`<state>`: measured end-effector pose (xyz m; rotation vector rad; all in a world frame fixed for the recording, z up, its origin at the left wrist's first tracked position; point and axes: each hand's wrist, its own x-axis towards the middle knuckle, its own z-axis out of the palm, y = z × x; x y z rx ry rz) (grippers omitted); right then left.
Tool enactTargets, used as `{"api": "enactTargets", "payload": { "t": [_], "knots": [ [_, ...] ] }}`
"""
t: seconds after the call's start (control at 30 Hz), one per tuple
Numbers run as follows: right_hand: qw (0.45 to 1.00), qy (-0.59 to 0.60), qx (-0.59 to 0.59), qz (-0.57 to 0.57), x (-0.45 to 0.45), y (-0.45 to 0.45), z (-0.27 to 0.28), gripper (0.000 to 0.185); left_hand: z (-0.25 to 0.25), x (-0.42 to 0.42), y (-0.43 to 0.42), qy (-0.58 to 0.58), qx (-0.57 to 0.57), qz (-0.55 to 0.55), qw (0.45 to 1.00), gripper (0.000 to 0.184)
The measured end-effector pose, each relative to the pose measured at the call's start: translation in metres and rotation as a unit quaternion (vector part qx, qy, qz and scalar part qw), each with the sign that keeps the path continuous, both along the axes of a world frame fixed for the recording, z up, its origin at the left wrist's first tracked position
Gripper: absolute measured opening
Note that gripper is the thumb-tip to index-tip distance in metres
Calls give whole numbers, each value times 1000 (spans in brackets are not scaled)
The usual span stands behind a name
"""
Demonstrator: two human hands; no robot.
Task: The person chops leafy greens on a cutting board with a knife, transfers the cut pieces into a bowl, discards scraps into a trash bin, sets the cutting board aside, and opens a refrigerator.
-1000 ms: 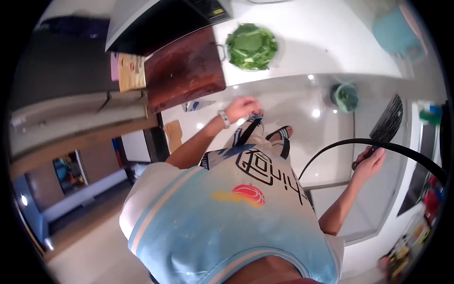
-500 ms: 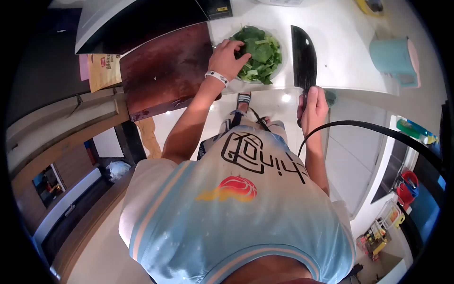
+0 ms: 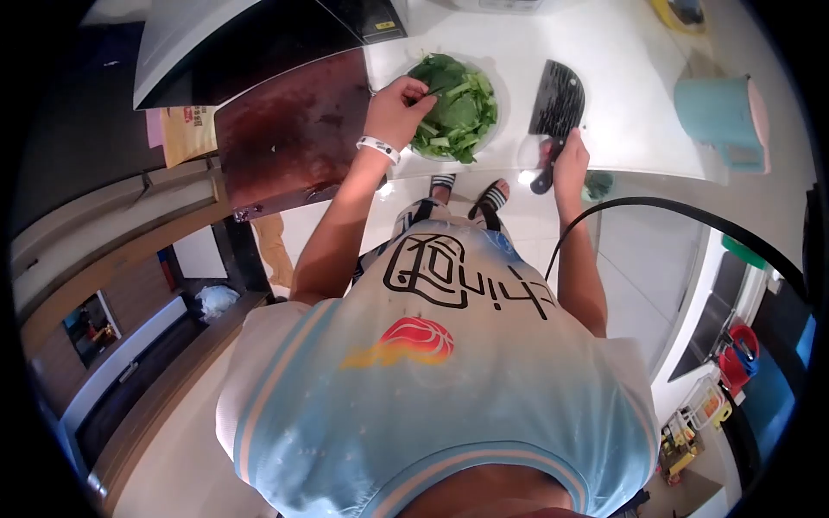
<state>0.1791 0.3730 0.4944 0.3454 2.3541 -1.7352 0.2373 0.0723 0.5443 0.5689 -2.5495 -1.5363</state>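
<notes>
Chopped leafy greens (image 3: 462, 112) fill a round bowl whose rim shows around them. Over the left side of that bowl is my left hand (image 3: 399, 114), fingers and thumb closed on a dark leaf. My right hand (image 3: 571, 166) grips a cleaver by its dark handle at the counter's front edge. The cleaver (image 3: 557, 97) has a broad dark blade that points away from me, its face turned up and catching light. Whether the blade touches the counter, I cannot tell.
A wet reddish-brown cutting board (image 3: 294, 129) lies left of the bowl, near a black cooktop (image 3: 250, 47). A teal mug (image 3: 721, 116) stands on the right of the white counter (image 3: 635, 112). Yellow packaging (image 3: 188, 134) sits at far left.
The cleaver has turned so its blade face shows more and reflects light. Its handle has swung left. My left hand stays at the greens; the whole view has shifted slightly.
</notes>
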Motion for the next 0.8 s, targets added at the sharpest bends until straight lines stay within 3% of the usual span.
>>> {"api": "enactTargets", "payload": {
  "t": [0.07,0.13,0.2,0.27,0.3,0.33,0.47,0.5,0.63,0.73,0.8],
  "knots": [
    [970,108,214,50,-12,-1,-11,47,2,2,1,5,34,14,999,28],
    [941,89,301,123,-14,-14,16,37,4,5,1,15,85,28,996,30],
    [898,247,359,55,-3,-33,29,43,6,7,1,20,143,51,988,31],
    [902,316,279,92,1,-52,35,57,10,9,2,25,198,71,977,32],
    [963,199,121,138,8,-67,35,57,14,12,3,24,223,78,971,31],
    [977,109,70,172,17,-83,46,57,16,13,5,22,249,84,964,31],
    [976,-53,4,212,30,-113,77,65,8,21,5,-12,399,104,911,24],
    [978,-38,-17,204,30,-116,70,68,8,23,8,-7,440,106,892,22],
    [972,-126,-116,158,31,-116,80,62,5,31,7,2,566,86,820,15],
    [920,-217,-271,180,33,-112,93,54,-1,34,5,2,616,69,784,17],
    [918,-189,-315,151,36,-115,88,37,0,32,5,-1,630,56,775,18]
  ]
}}
